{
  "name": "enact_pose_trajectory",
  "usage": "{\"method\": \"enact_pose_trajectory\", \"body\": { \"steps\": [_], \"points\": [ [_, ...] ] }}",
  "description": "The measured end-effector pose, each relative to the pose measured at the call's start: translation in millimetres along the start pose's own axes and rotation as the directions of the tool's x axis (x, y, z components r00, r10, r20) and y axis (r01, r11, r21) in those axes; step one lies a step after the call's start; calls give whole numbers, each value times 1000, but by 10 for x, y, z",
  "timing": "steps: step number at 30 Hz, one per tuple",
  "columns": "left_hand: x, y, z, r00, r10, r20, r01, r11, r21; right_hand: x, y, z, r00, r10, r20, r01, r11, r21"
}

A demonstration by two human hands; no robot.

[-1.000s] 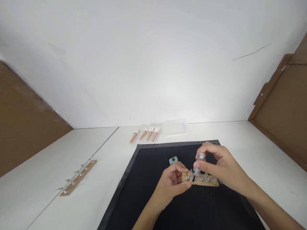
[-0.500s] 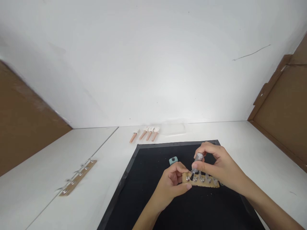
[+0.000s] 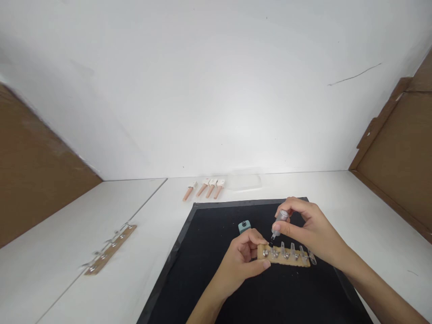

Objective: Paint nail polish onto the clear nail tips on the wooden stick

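My left hand [image 3: 249, 255] pinches the left end of a tan strip [image 3: 281, 260] between thumb and fingers. Along the strip stand several clear nail tips [image 3: 293, 250] on shiny silver ball-like mounts. In my right hand [image 3: 303, 221] is a nail polish brush [image 3: 282, 217] with a silver-grey cap, gripped by fingertips and thumb. Its dark bristle end points down at the leftmost part of the strip, close above a nail tip; whether it touches I cannot tell. Behind my left hand sits a teal bottle [image 3: 244, 226] with a dark round opening on top.
A black mat [image 3: 209, 252] lies under my hands on the white table [image 3: 135, 288]. Another strip with clear nail tips [image 3: 113, 249] lies at left. Several pink-and-white bottles [image 3: 211, 189] and a clear tray [image 3: 243, 182] are by the back wall. Brown cardboard panels [image 3: 398, 157] flank the sides.
The brush in my right hand has lifted slightly up from the strip, uncovering more of the nail tips. My left hand keeps its hold, with the strip shifted only a little.
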State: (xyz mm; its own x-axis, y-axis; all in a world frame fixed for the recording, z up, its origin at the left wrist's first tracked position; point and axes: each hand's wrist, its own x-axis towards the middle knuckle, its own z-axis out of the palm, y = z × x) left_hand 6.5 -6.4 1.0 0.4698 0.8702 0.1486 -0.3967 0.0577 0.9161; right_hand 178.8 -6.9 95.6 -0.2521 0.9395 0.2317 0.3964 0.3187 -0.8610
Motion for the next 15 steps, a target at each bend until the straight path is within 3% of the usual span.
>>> {"method": "enact_pose_trajectory", "body": {
  "steps": [8,15],
  "points": [
    [-29,-24,-46,1000,16,8,-16,1000,-2,-17,6,-43,998,-9,-60,9,1000,7],
    [5,2,-28,1000,27,4,-27,999,26,-20,-61,-85,995,-12,103,1,994,109]
  ]
}}
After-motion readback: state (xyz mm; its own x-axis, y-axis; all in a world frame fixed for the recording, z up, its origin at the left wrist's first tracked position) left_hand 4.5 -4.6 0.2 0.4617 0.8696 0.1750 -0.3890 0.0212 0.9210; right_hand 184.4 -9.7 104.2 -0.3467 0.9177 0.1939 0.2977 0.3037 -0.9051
